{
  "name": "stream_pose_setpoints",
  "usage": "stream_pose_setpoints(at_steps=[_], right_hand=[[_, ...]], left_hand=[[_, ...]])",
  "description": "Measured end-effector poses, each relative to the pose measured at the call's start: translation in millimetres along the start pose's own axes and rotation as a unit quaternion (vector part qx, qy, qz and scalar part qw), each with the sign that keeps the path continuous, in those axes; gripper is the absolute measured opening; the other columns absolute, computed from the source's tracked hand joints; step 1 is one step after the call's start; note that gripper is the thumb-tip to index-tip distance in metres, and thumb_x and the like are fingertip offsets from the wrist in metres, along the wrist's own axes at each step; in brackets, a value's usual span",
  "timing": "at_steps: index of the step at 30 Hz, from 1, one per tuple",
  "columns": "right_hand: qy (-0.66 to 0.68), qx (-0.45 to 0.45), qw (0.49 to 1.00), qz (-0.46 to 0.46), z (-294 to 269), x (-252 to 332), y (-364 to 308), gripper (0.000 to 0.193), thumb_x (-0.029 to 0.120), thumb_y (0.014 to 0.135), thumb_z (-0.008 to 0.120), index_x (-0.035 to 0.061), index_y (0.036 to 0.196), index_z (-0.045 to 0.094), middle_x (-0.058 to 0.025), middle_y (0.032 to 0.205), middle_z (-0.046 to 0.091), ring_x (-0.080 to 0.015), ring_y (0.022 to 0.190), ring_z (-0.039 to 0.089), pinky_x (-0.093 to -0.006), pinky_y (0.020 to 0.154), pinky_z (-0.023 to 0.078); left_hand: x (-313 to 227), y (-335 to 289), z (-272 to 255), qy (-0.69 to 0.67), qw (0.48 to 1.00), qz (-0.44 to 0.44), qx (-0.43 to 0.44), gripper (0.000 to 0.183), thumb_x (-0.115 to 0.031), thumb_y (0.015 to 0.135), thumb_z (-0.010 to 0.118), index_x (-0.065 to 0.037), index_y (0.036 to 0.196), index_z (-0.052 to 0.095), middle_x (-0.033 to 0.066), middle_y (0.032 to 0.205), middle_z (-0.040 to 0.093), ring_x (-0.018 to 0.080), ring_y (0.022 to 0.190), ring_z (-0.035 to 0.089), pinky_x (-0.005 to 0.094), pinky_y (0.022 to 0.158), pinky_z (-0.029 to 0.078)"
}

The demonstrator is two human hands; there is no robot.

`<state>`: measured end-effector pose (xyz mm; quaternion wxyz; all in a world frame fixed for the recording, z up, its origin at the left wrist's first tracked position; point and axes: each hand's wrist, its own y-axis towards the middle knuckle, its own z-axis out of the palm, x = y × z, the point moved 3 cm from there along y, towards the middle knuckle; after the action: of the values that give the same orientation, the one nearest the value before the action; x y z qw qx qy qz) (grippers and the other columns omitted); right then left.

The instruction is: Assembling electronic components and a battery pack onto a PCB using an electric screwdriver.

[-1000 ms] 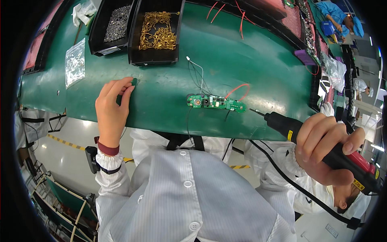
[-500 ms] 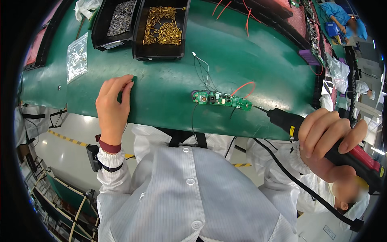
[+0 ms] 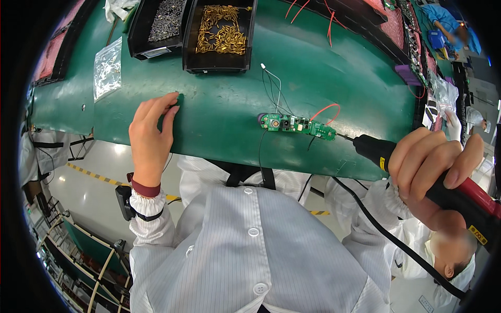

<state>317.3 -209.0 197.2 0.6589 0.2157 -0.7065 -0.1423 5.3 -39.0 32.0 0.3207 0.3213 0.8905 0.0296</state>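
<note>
My right hand is wrapped round a black and red electric screwdriver with a thick black cable. The tool lies aslant, its thin bit pointing left at the right end of a narrow green circuit board. Whether the bit touches the board I cannot tell. Thin black, white and red wires run from the board, which lies on the green work surface. To its left, my left hand is closed in a pinch, thumb and fingertips near the surface; anything between them is too small to make out.
Beyond my hands stand a black bin of small brass-coloured pins and a black bin of small silvery parts. A clear plastic bag lies at left. Loose red wires lie far off. Another person is at the right.
The whole view has shifted slightly, so things sit a little further right. Both hands keep their grips, and the screwdriver bit stays at the board's right end.
</note>
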Motion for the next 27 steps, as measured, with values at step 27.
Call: stream_pose_setpoints(at_steps=[27], right_hand=[[0.08, -0.011, 0.995, -0.058, -4.2, 26.4, -11.8, 0.037, 0.042, 0.105, 0.06, 0.0074, 0.109, 0.049, -0.0083, 0.06, 0.054, -0.0202, 0.046, 0.053, -0.0331, 0.043, 0.048]], left_hand=[[8.7, 10.4, 0.5, -0.053, 0.998, -0.035, 0.013, 0.035, 0.003, 0.082, 0.079, -0.003, 0.115, 0.071, 0.0077, 0.102, 0.074, 0.018, 0.078, 0.066, 0.0309, 0.074, 0.056]])
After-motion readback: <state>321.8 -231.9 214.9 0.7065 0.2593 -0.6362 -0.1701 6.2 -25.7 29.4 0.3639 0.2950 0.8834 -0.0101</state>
